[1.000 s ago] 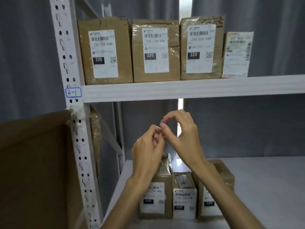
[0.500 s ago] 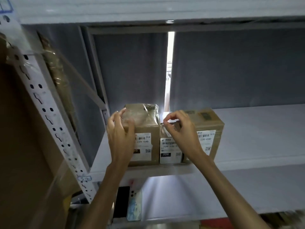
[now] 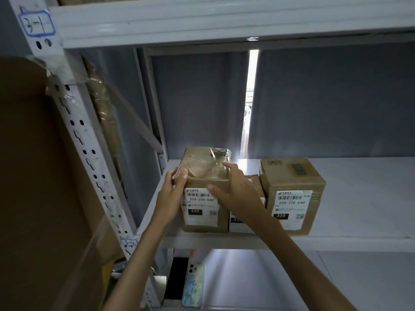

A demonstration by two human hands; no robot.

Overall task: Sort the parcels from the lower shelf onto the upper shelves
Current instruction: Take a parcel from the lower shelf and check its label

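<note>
My right hand [image 3: 238, 194] has crossed from the middle parcel [image 3: 253, 182] to the taped left parcel [image 3: 205, 189]; with my left hand [image 3: 173, 194] I grip its sides on the lower shelf [image 3: 359, 242]. Next I judge: lift it clear toward shelf 3-1 [image 3: 202, 25].

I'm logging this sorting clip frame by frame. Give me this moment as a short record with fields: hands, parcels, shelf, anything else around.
left hand: grips left side of the leftmost parcel
right hand: grips that parcel's right top edge
parcels: three in a row on the shelf marked 3-2; middle parcel mostly hidden; right parcel untouched
labels: read 220-220-C40
below: two phones on the lower level
left: large cardboard sheet
</note>
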